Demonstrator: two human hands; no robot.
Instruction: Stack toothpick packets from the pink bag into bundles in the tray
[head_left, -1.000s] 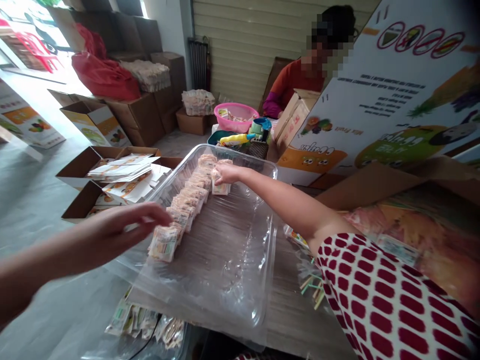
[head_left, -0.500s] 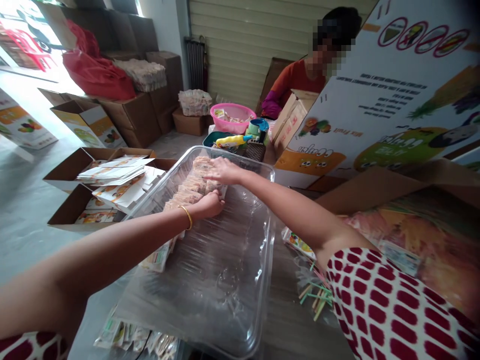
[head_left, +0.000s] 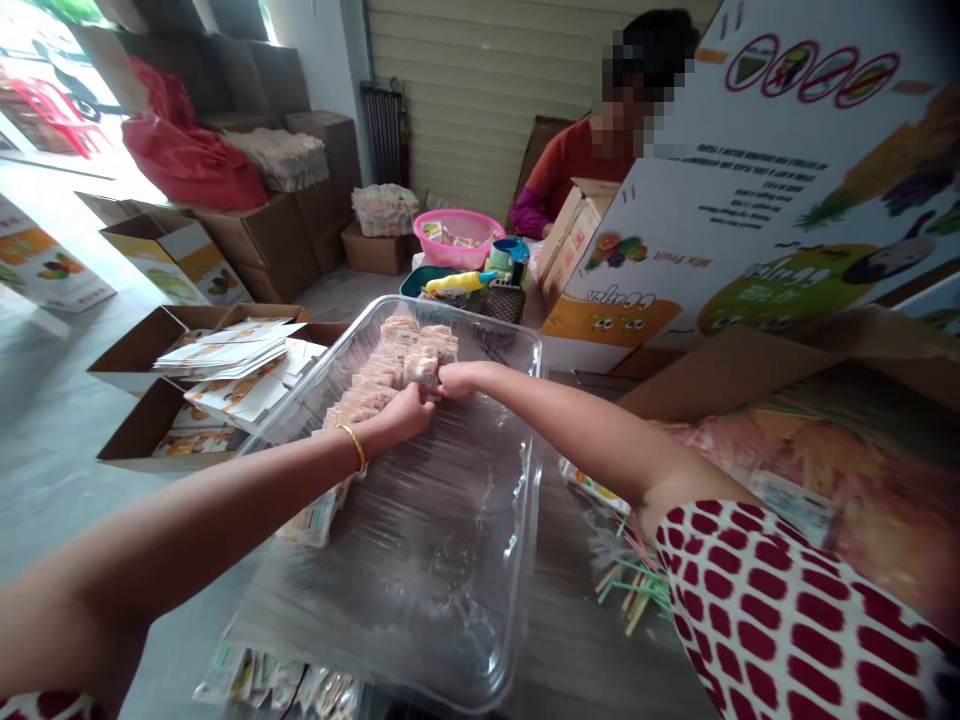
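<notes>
A large clear plastic tray (head_left: pixel 465 570) lies in front of me. Rows of small wrapped packets (head_left: pixel 364 398) stand along its left and far side; their contents are too small to make out. My left hand (head_left: pixel 411 412), a gold bangle at its wrist, is closed with its fingertips pinching the near edge of the packets at the row's end. Against the right side of that same bunch (head_left: pixel 421 366), my right hand (head_left: pixel 459 380) has its fingers curled in and pressed together. The two hands almost touch, and part of their fingertips is hidden.
Open cartons (head_left: pixel 135 345) with flat printed card (head_left: pixel 225 345) stand at left. Beyond the tray are a pink basin (head_left: pixel 459 238) and a yellow tube (head_left: pixel 457 285). A large printed carton (head_left: pixel 750 200) leans at right, with a co-worker (head_left: pixel 570 160) behind. Coloured sticks (head_left: pixel 636 590) lie right.
My right hand has moved from lying spread over the packets to their near right side, its fingers now curled. My left hand has shifted slightly left, and the view has turned a little.
</notes>
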